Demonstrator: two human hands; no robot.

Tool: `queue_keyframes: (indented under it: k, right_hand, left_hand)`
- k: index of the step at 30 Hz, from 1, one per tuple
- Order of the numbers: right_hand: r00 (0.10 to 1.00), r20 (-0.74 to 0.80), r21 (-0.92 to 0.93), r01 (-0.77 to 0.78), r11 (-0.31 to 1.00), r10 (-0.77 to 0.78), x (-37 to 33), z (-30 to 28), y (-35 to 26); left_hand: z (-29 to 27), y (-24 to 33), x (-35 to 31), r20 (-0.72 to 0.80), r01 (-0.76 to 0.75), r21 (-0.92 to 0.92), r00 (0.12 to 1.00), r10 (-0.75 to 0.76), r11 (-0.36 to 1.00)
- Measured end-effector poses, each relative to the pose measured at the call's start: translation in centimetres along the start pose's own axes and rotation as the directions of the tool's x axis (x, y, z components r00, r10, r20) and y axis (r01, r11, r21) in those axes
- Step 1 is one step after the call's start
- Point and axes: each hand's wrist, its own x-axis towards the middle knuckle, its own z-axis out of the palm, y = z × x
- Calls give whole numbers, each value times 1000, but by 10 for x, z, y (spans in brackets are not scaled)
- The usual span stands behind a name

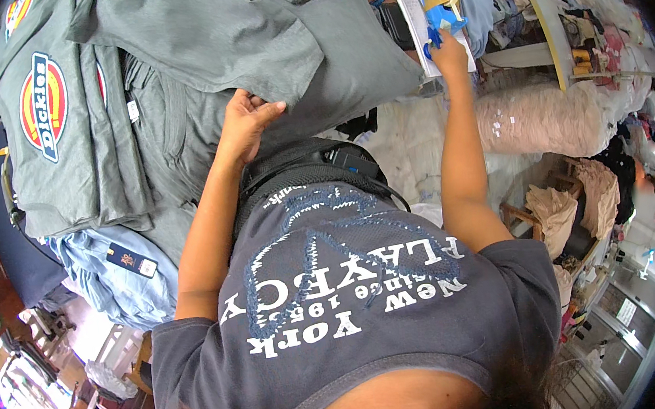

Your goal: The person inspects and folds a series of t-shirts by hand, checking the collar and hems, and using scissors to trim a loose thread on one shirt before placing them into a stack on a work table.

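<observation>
At the hem of the grey garment [207,45], upper middle of the frame, the left grip [244,125] curls nearest; whether it pinches cloth, I can't tell. The garment lies above it, long axis slanting from upper left to its right-pointing end. At upper right, the right grip [449,56] is closed on the blue tape dispenser [439,15], which extends upward, long axis near vertical, over white paper [409,12].
</observation>
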Motion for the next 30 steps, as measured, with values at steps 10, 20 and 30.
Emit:
queue_keyframes:
  k: [10,20,30]
  right_hand:
    - [979,140,654,21,756,-148,-110,-30,-54]
    - [843,371,703,19,711,-389,-166,-21,-99]
    - [833,338,679,106,727,-437,-162,-19,-122]
  left_hand:
    - [0,-5,0,-10,67,-32,998,-67,997]
    - [7,-6,-3,-21,33,-152,999,-37,988]
    - [7,-15,-1,-22,21,-130,999,-24,991]
